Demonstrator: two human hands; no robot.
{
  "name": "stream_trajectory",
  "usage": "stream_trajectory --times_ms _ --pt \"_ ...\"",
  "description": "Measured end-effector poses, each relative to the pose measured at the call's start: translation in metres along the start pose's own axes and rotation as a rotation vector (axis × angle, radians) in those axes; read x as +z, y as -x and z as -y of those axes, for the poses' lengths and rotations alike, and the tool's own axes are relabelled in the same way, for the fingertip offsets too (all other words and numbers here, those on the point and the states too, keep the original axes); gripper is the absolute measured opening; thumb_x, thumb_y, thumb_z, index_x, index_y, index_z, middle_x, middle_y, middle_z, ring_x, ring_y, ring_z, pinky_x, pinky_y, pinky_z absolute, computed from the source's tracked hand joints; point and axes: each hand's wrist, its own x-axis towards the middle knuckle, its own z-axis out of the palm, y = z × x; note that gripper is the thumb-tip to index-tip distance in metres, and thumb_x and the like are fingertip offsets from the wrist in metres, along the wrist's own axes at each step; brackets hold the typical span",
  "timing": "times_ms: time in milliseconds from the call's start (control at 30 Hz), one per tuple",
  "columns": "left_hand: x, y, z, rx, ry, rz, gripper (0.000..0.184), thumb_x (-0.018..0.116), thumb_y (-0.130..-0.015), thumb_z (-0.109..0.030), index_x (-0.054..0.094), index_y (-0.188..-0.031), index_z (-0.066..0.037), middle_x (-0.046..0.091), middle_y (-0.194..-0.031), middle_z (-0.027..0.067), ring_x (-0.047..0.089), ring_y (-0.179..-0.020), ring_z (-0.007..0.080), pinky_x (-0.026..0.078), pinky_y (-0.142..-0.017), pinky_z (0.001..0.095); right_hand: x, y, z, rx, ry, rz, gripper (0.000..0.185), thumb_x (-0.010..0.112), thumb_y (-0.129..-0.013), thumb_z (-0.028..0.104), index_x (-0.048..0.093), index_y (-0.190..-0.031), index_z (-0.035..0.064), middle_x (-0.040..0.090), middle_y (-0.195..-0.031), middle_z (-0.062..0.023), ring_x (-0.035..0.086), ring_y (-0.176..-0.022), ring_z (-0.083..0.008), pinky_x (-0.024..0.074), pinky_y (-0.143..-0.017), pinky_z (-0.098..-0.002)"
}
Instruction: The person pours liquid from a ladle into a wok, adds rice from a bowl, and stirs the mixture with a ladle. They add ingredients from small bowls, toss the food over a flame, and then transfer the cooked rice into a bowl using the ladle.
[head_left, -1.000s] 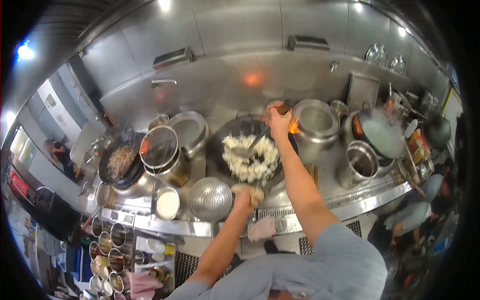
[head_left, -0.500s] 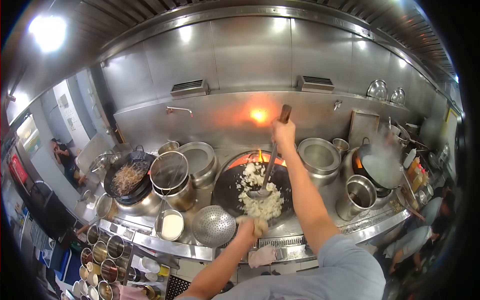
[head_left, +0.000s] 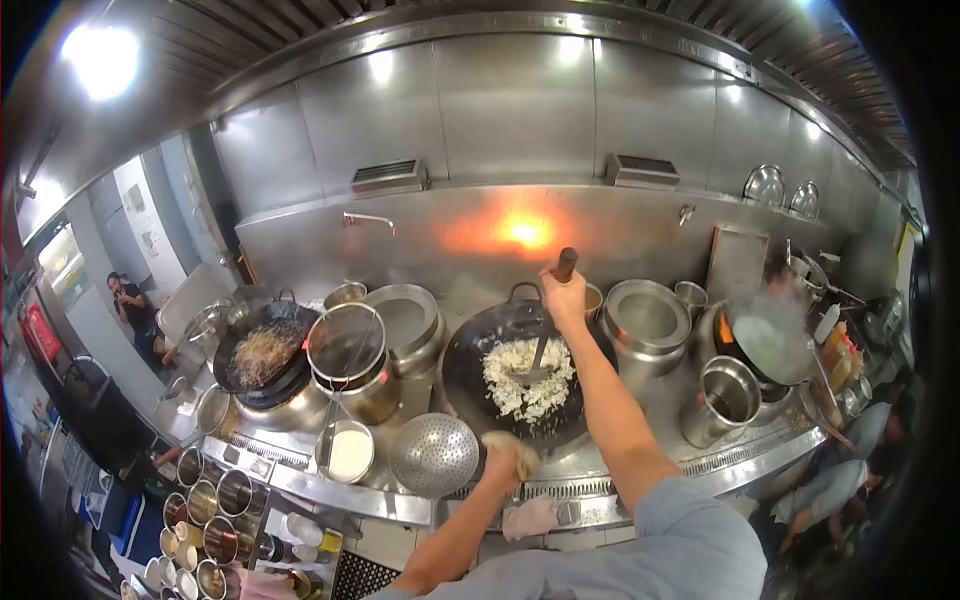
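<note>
Back wall: lit by an orange glow behind the central wok.
Steel range: lined with woks and metal pots.
Central wok: set on the range between two wide pots.
Left-side wok: filled with browned food.
Ladle: held handle up, its head sunk in the pale food.
Pale chopped food: heaped in the middle of the central wok, with bits scattered nearer its front.
Perforated strainer: placed just beside the left hand, toward the container.
Container: filled with white liquid.
Right hand: clenched around the ladle's handle.
Left hand: closed on the cloth.
Cloth: bunched at the central wok's near edge; whether the rim is gripped through it cannot be told.
</note>
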Motion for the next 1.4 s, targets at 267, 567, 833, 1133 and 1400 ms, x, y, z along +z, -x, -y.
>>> stream_trajectory --times_ms 267,567,833,1133,1400 --pt "-0.018 -0.062 -0.014 0.091 -0.036 -0.141 0.017 0.048 -0.079 0.004 0.052 -0.095 0.002 0.057 -0.082 0.0131 0.061 -0.065 0.0252 0.049 -0.047 0.0388 -0.045 -0.034 0.050 -0.082 -0.218 -0.239 0.004 0.060 -0.082 0.006 0.058 -0.082 0.0027 0.051 -0.058 -0.0013 0.045 -0.042 -0.0112 0.0353 -0.038 -0.0272" --pt "-0.003 -0.030 -0.005 0.047 0.064 -0.112 0.016 0.048 -0.080 0.004 0.051 -0.096 0.006 0.058 -0.077 0.0146 0.061 -0.063 0.0271 0.045 -0.042 0.0360 -0.023 0.038 0.001 0.081 -0.337 -0.087 0.007 0.057 -0.082 0.005 0.058 -0.075 0.0051 0.044 -0.053 0.0028 0.043 -0.042 -0.0079 0.0314 -0.038 -0.0259" --pt "-0.010 0.008 -0.010 0.016 0.006 0.207 0.012 0.038 -0.082 -0.003 0.046 -0.075 -0.006 0.052 -0.064 0.0059 0.050 -0.052 0.0164 0.038 -0.041 0.0275 0.012 -0.005 0.020 -0.076 0.331 -0.200 0.018 0.060 -0.079 0.017 0.062 -0.086 0.0002 0.055 -0.064 -0.0085 0.054 -0.060 -0.0186 0.0439 -0.055 -0.0373" --pt "0.013 0.013 -0.025 0.042 0.033 0.001 0.006 0.044 -0.081 -0.003 0.048 -0.079 -0.007 0.050 -0.065 0.0015 0.050 -0.054 0.0193 0.043 -0.048 0.0336 0.018 0.022 0.031 -0.018 0.198 -0.212 0.023 0.054 -0.083 0.021 0.061 -0.084 -0.0016 0.061 -0.071 -0.0219 0.062 -0.069 -0.0331 0.0468 -0.063 -0.0428" --pt "0.012 0.030 -0.043 0.004 -0.015 0.239 0.017 0.039 -0.084 -0.007 0.050 -0.071 -0.007 0.050 -0.058 0.0059 0.048 -0.047 0.0158 0.036 -0.042 0.0237 0.012 -0.004 0.059 0.019 0.223 -0.183 0.021 0.056 -0.083 0.020 0.062 -0.085 0.0003 0.060 -0.065 -0.0124 0.059 -0.064 -0.0187 0.0462 -0.061 -0.0372"
